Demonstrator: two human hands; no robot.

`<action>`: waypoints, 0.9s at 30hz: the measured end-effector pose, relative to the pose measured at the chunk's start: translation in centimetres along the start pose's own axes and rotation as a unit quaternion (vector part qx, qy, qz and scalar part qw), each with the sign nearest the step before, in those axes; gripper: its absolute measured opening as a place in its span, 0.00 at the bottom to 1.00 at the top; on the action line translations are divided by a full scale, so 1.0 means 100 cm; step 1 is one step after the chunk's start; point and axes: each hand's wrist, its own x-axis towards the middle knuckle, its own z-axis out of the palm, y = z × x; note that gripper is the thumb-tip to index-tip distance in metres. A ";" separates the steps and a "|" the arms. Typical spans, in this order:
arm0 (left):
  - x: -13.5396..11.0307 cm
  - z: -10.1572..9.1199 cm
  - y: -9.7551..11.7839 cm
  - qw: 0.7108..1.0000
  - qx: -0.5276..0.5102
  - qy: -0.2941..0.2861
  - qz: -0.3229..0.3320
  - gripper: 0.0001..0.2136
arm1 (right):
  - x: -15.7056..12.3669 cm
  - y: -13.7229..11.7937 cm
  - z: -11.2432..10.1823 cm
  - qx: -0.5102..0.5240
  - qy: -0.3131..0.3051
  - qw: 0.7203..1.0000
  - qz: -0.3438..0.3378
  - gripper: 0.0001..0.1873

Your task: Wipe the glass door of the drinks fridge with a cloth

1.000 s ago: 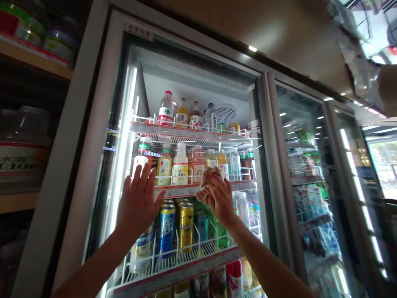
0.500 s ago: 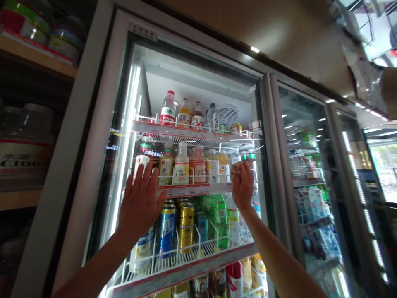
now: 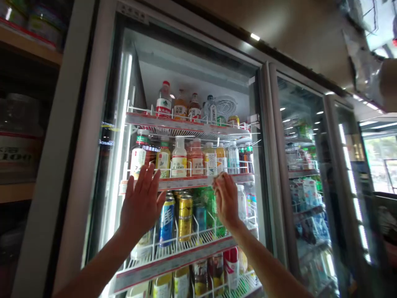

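My left hand (image 3: 139, 203) is open, palm toward the glass door (image 3: 198, 54) of a lit drinks fridge, fingers stretched upward. It appears to rest flat against the pane. My right hand (image 3: 228, 203) is closed around a crumpled pale cloth (image 3: 218, 178), mostly covered by the fingers, held up at the same glass. Behind the pane, bottles such as a white-capped yellow-label one (image 3: 179, 159) line the middle shelf. A blue can (image 3: 166, 223) and a gold can (image 3: 185, 217) stand lower, between my hands.
A metal door frame (image 3: 274, 174) borders the pane on the right, with another glass-doored fridge (image 3: 302, 165) beyond it. At the left, a wooden shelf (image 3: 18, 192) carries large bottle-shaped containers in shadow. A brown panel (image 3: 279, 25) runs above the doors.
My right hand has moved left and slightly down across the glass with the cloth. My left hand stays almost in place. The view has shifted a little.
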 end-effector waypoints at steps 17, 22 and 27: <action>-0.042 -0.001 0.018 0.999 0.007 -0.036 0.015 0.32 | -0.007 0.017 -0.022 -0.112 0.067 0.988 0.078 0.22; -0.042 0.001 0.021 1.000 -0.002 -0.031 0.000 0.32 | -0.009 0.011 -0.016 -0.097 0.078 0.986 0.113 0.24; -0.048 0.001 0.022 1.000 -0.014 -0.019 -0.001 0.31 | 0.010 0.029 -0.016 -0.057 0.032 0.997 0.031 0.21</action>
